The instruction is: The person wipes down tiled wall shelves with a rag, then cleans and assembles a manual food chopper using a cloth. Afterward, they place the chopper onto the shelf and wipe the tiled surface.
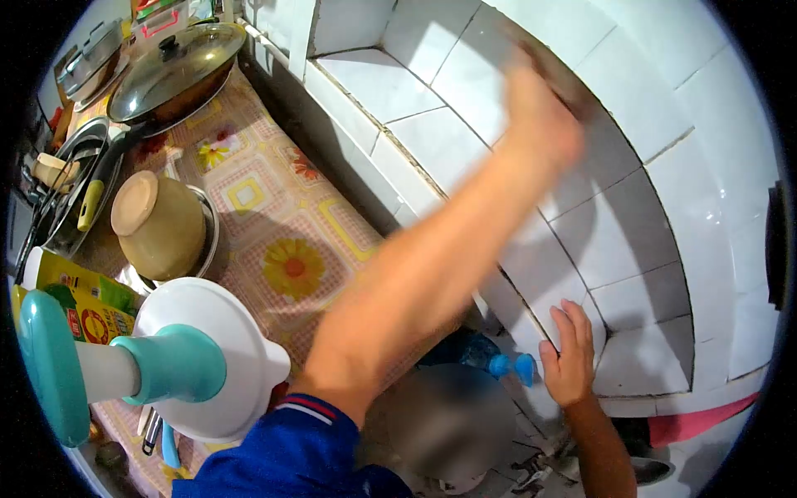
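My left arm, in a blue sleeve, stretches up across the view, and my left hand (540, 108) is smeared by motion over the white tiled recess (465, 66). Its fingers cannot be made out. Lower right, my right hand (569, 357) rests with fingers apart on the tiled ledge at the recess's edge. Just left of it is a blue bottle (473, 350) with a light blue nozzle. Dark joint lines run between the tiles.
At the left, a flower-patterned tablecloth (249, 199) carries a lidded pan (178, 70), an upturned beige bowl (162, 224), a white and teal plunger-like tool (178, 361) and a yellow packet (87, 299). A pink cloth (697, 422) lies lower right.
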The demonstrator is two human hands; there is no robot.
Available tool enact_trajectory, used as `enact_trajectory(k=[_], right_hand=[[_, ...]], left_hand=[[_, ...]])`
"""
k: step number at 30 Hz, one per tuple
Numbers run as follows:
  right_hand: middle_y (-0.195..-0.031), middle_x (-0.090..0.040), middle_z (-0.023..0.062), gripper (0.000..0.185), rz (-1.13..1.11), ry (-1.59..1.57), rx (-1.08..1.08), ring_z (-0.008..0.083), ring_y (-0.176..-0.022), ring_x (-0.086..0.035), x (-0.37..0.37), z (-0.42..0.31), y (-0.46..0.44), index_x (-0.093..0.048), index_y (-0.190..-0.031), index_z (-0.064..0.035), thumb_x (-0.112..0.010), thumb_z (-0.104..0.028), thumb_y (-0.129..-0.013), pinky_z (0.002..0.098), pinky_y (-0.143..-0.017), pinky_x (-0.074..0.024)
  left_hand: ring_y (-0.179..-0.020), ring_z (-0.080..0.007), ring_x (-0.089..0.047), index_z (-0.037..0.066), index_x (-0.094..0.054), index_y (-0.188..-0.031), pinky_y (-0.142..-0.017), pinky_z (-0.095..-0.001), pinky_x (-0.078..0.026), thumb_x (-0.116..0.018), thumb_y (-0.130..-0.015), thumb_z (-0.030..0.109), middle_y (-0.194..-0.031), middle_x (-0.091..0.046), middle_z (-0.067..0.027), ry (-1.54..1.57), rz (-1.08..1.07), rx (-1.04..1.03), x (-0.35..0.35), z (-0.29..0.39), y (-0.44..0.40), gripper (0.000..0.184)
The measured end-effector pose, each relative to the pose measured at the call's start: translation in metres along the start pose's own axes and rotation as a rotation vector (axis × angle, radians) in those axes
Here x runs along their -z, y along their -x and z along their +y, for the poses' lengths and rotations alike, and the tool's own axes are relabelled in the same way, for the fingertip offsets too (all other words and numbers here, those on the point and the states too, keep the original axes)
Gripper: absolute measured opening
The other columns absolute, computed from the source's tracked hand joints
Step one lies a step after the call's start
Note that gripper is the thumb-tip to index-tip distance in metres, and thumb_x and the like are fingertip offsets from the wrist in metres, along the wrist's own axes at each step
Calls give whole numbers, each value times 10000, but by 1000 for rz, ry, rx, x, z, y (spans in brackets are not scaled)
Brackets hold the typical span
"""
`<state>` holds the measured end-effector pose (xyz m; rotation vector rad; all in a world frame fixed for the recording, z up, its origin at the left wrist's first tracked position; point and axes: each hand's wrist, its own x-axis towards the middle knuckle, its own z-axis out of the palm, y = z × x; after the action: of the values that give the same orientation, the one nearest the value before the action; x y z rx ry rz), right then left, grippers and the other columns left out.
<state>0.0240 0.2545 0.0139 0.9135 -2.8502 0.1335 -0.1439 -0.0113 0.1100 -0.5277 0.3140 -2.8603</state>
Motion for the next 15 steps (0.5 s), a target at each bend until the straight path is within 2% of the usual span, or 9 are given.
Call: enact_trajectory(k=[1, 2, 5, 6, 7, 8, 10, 13, 15], right_hand=[[-1408, -417, 220, 509, -14, 8, -10, 431, -1306, -384, 3, -2, -1, -489, -1318, -9, -596, -226, -870, 514, -1103, -294], [-1414, -414, 215, 506, -29, 14, -26, 429, -1311, -381, 4, -3, -1, -491, -1319, -13, -589, -242, -878, 513, -1105, -293], [-1408, -421, 218, 505, -18, 7, -20, 431, -1307, -388, 0, -2, -1, -497, -1316, -14, -584, -265, -887, 513, -1103, -298], [-1406, -424, 219, 501, -22, 23, -20, 432, -1306, -390, 3, -2, -2, -501, -1311, -12, -583, -268, -888, 514, -1103, -299], [-1406, -424, 219, 501, -18, 32, -17, 432, -1306, -390, 5, -1, -3, -501, -1311, -12, -583, -268, -888, 514, -1103, -299], [-1403, -427, 221, 497, -14, 32, -12, 434, -1304, -392, 5, -1, -2, -507, -1306, -12, -588, -262, -884, 516, -1102, -300], [-1400, -430, 222, 493, -2, 17, -2, 435, -1302, -394, 4, -3, -2, -512, -1301, -12, -593, -256, -880, 519, -1102, -301], [-1397, -432, 221, 489, -1, -10, -17, 437, -1300, -394, 4, -4, -1, -520, -1294, -13, -612, -229, -865, 521, -1102, -303], [-1393, -437, 215, 497, 5, -17, -27, 434, -1301, -393, 5, -4, -2, -527, -1292, -19, -638, -204, -844, 519, -1102, -307]], left_hand=[[-1276, -317, -478, 35, -488, -1295, -1097, -530, -368, -322, -1018, 303, -1352, -522, -140, -33, -77, 7, -6, 38, -15, 419], [-1218, -259, -500, 84, -490, -1310, -1040, -423, -418, -377, -999, 534, -1332, -535, -64, -148, -112, -95, 2, 62, -43, 558], [-1187, -299, -578, 5, -561, -1227, -993, -453, -498, -330, -1038, 324, -1254, -618, -158, -156, 10, -250, -28, 50, -33, 437], [-1224, -245, -497, 98, -473, -1337, -1027, -415, -423, -373, -997, 568, -1356, -516, -57, -25, -212, -178, 0, 25, -48, 589], [-1227, -227, -497, 118, -461, -1359, -1018, -404, -423, -369, -980, 633, -1371, -507, -44, 14, -249, -168, 17, -6, -55, 647], [-1228, -213, -500, 128, -481, -1348, -1020, -394, -422, -364, -985, 627, -1368, -517, -25, -98, -50, -103, 6, -16, -24, 628], [-1228, -218, -502, 142, -496, -1339, -1022, -405, -424, -372, -1004, 549, -1356, -532, -16, -209, 13, -66, 4, -24, -7, 542], [-1230, -290, -527, 69, -523, -1316, -1044, -474, -440, -375, -1016, 462, -1348, -552, -79, -123, -48, -79, -2, 14, -32, 516], [-1213, -240, -525, 176, -491, -1337, -1021, -461, -445, -374, -1013, 476, -1319, -547, -44, -157, -164, -219, 25, 55, -92, 456]])
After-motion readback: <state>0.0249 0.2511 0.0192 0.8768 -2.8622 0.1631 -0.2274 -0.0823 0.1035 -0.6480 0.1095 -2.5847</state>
